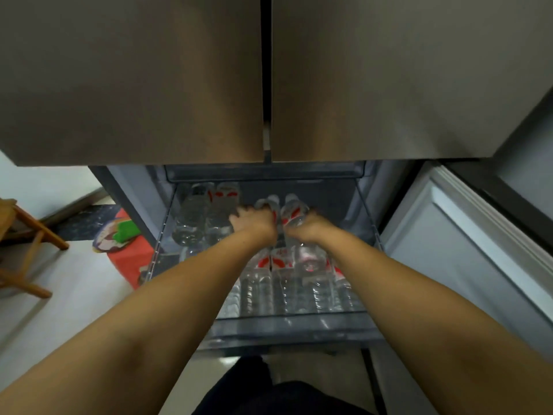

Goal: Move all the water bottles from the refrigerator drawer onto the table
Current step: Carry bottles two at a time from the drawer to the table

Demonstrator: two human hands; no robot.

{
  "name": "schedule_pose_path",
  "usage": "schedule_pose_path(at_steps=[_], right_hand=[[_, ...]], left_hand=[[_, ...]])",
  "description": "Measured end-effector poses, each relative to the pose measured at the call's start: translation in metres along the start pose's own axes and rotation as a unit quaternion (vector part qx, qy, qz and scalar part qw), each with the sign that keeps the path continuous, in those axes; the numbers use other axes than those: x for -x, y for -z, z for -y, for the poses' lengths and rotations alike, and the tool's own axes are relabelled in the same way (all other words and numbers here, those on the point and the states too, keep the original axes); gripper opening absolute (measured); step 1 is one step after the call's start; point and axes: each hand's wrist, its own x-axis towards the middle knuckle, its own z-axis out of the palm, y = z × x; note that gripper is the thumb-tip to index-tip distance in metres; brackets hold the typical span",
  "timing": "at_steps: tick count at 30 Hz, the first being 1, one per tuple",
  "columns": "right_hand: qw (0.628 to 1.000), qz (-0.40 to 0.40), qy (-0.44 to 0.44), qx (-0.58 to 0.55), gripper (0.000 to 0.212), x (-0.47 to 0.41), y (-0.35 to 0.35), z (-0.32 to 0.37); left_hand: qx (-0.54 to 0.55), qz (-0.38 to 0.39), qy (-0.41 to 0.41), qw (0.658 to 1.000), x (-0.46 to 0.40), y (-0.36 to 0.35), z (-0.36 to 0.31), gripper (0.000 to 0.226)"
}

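- Reaching with both arms into the pulled-out refrigerator drawer [287, 322]; each hand is taking one water bottle from the middle of the drawer.
- Left hand [254, 221]: fingers curled over the top of the left bottle [267, 203], clamped on it. Fingertips are hidden behind the bottle, so how far they wrap round cannot be told.
- Right hand [305, 226]: fingers closed round the right bottle [294, 209], gripping near its red label. The two held bottles lie side by side, nearly touching.
- Remaining stock: two far-left bottles [206, 217] lying against the drawer's left wall, and a front row of bottles [293, 283] packed under the forearms near the drawer's front edge.
- Judgement on the step: lift both bottles straight up before drawing them back, so they pass over the front row rather than dragging across it.
- Judgement: chilled plastic may be slick, so a grip at the ribbed body should hold better than one on the label.
- Table is not in view; only a wooden stool [27, 244] shows at the left.
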Motion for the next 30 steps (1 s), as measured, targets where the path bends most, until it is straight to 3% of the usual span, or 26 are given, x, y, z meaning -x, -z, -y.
schedule_pose_path(at_steps=[3,5,7,8,10,12,17,20,26,30], right_hand=[[1.000,0.004,-0.025,-0.017,0.068,0.022,0.000,-0.010],[0.998,0.052,-0.037,-0.024,0.085,0.037,-0.003,-0.012],[0.994,0.107,-0.027,-0.013,0.073,0.049,-0.007,-0.012],[0.994,0.110,-0.026,-0.004,0.073,0.055,-0.009,-0.014],[0.996,0.080,-0.049,0.001,0.098,0.059,-0.015,-0.022],[0.996,0.059,-0.058,-0.013,0.108,0.056,-0.024,-0.026],[0.996,0.020,-0.079,-0.037,0.099,0.049,-0.027,-0.029],[0.994,0.012,-0.094,-0.051,0.098,0.039,-0.030,-0.030],[0.992,-0.004,-0.088,-0.086,0.082,0.025,-0.030,-0.026],[0.975,0.026,-0.085,-0.203,0.049,0.025,-0.016,-0.033]], left_hand=[[-0.011,-0.036,-0.001,0.999,0.026,-0.009,-0.006,0.074],[0.006,-0.040,0.010,0.999,0.044,-0.017,-0.007,0.083],[0.025,-0.047,0.021,0.998,0.056,-0.022,-0.006,0.086],[0.037,-0.046,0.027,0.998,0.062,-0.025,-0.005,0.088],[0.055,-0.031,0.042,0.997,0.065,-0.026,-0.003,0.099],[0.074,-0.006,0.050,0.996,0.066,-0.025,-0.002,0.109],[0.184,0.070,0.058,0.979,0.053,-0.027,-0.001,0.116],[0.262,0.060,0.087,0.959,0.046,-0.032,0.001,0.114],[0.272,0.069,0.075,0.957,0.028,-0.030,0.006,0.123],[0.340,0.098,0.047,0.934,0.026,-0.022,0.012,0.118]])
